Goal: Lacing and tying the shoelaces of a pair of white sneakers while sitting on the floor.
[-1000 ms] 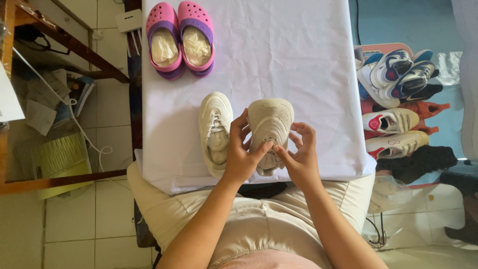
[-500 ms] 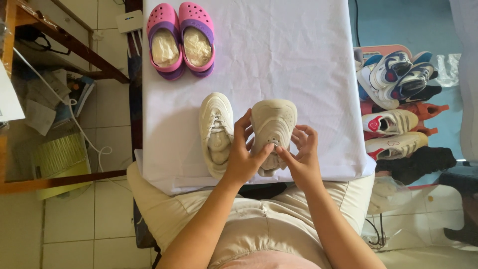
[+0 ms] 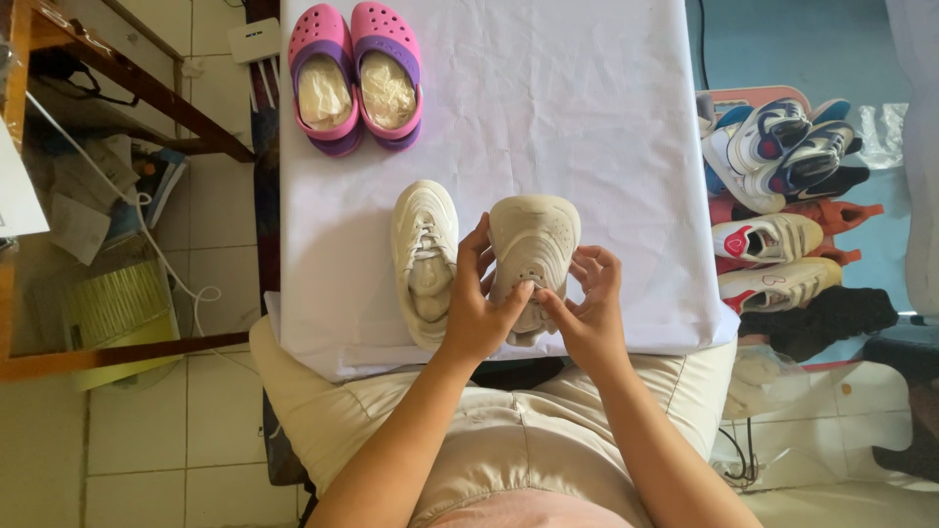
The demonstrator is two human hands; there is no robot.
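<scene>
From my seat, taking the table left to right: at about 11 o'clock from the hands sits a pair of pink and purple foam clogs stuffed with crumpled paper (image 3: 356, 76), well apart from the work; below them, just beside the left hand at its 9 o'clock, a cream lace-up sneaker (image 3: 424, 262) lies flat on the white cloth-covered table (image 3: 587, 127), toe pointing to 12 o'clock.

My left hand (image 3: 476, 315) is curled about the near half of the second cream sneaker with a padded quilted upper (image 3: 534, 249), thumb up along its left flank, fingers closed at the heel opening; my right hand (image 3: 585, 311) meets it from 3 o'clock, fingertips pinched at the same opening, thumb touching the left hand's fingers; whether they pinch a lace, the tongue or paper stuffing I cannot tell, the fingers hide it. The shoe rests on the cloth near the table's front edge, toe toward 12 o'clock, just beside its mate.

I judge this shoe light and easy to tip; the upper looks soft and will dent under a squeeze, the sole stiffer; the fabric should give decent grip, nothing fragile about it. The best hold seems to be the heel collar or the midsole flanks, not the puffy toe.

Off the table at 3 o'clock, a rack of mixed sneakers (image 3: 782, 196) stands on the floor.
</scene>
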